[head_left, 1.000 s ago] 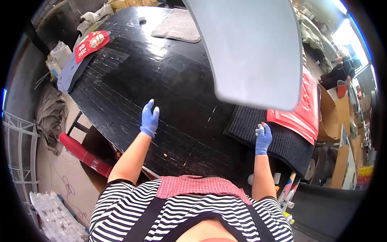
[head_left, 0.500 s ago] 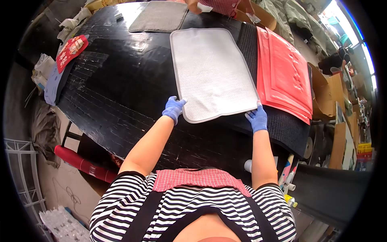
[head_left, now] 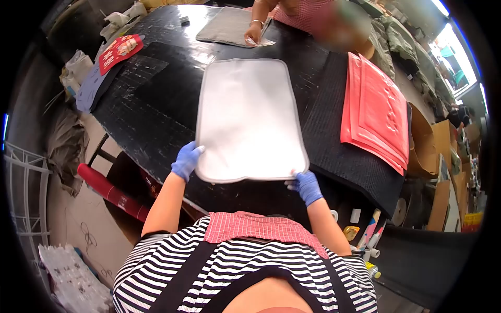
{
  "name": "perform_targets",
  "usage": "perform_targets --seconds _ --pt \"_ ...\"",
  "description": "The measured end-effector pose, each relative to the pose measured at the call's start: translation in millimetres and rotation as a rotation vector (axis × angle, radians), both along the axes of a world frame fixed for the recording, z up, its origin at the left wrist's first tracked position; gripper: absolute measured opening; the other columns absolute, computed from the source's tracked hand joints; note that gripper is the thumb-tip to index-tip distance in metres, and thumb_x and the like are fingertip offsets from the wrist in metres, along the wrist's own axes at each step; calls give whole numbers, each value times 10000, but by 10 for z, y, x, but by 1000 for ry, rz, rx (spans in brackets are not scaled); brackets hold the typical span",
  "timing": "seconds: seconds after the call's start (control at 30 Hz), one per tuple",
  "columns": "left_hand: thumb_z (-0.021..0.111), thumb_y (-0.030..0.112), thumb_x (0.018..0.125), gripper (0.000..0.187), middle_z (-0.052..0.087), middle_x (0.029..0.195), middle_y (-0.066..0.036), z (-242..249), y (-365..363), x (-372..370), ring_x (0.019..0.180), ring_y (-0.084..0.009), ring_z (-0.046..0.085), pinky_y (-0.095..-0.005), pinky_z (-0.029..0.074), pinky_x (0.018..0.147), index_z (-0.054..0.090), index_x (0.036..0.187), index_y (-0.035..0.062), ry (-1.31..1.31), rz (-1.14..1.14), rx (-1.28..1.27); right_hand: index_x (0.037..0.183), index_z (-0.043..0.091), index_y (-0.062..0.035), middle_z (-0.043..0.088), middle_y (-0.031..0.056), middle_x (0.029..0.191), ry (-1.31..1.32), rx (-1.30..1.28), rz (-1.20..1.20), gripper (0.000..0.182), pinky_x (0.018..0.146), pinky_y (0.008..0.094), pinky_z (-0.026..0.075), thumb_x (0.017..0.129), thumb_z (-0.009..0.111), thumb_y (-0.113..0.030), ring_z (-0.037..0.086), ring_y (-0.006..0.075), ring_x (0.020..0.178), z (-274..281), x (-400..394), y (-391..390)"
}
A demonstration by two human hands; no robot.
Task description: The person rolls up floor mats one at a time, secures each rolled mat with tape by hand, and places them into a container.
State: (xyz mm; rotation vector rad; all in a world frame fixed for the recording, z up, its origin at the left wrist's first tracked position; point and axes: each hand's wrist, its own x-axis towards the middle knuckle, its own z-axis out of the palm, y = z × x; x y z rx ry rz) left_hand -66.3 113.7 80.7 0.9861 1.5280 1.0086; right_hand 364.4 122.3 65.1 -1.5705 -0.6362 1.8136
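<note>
A white rectangular mat (head_left: 250,120) with rounded corners and a grey bound edge spreads out in front of me, its near part over the table's front edge. My left hand (head_left: 186,160), in a blue glove with bare-looking fingertips, grips its left side near the close corner. At the near right corner my right hand (head_left: 307,188), gloved alike, pinches the edge with the thumb on top. The near edge bows slightly between my hands. Fingers under the mat are hidden.
Red mats (head_left: 376,112) lie stacked on a black ribbed mat (head_left: 321,117) at right. Across the black table (head_left: 151,88), a co-worker's hand (head_left: 253,35) holds a thin whitish piece beside a grey mat (head_left: 224,26). A red printed piece (head_left: 121,52) lies far left.
The white mat has come left and closer to my body, still held in both hands. The co-worker's hand has come down beside the grey mat. My view has shifted a little.
</note>
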Motion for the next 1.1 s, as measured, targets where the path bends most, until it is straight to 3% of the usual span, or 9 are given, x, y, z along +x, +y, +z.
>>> perform_targets --seconds 0.13,0.33,0.47,0.73,0.93,1.1 --pt "622 128 954 367 707 1129 -127 -617 -673 -664 992 -195 665 -338 525 893 617 1281 -39 165 186 -197 1065 652 -34 713 129 865 -263 -141 328 317 518 281 546 996 612 -341 674 187 604 -187 -351 -251" --pt "645 93 942 503 689 1211 -173 -914 -1060 -777 1051 -243 674 -333 518 943 509 1410 -33 349 236 -177 1104 651 -27 681 57 874 -236 88 289 228 559 242 525 1013 587 -225 646 125 658 -251 -311 -208" --pt "637 92 941 517 682 1226 -181 -924 -1038 -753 1074 -245 670 -341 513 958 496 1424 -24 311 237 -153 1138 654 -22 678 48 882 -384 143 450 231 603 241 526 1007 592 -201 642 113 690 -221 -328 -64" --pt "617 124 936 556 662 1253 -225 -851 -1035 -594 1116 -309 667 -368 506 974 457 1451 -14 539 301 -128 1141 656 -22 678 44 866 -402 129 406 229 601 247 506 991 605 -187 623 107 685 -297 -365 14" --pt "599 137 943 571 635 1274 -254 -712 -1012 -568 1149 -346 645 -386 494 988 429 1469 -3 487 269 -153 1088 663 -28 676 34 838 -398 167 364 188 569 234 485 971 638 -173 604 98 650 -445 -342 -9" --pt "573 123 951 578 617 1278 -275 -674 -1055 -455 1165 -390 621 -404 487 997 403 1493 15 675 279 -95 1055 672 -35 675 32 824 -398 175 351 162 556 232 479 970 642 -169 609 98 647 -424 -353 -5"
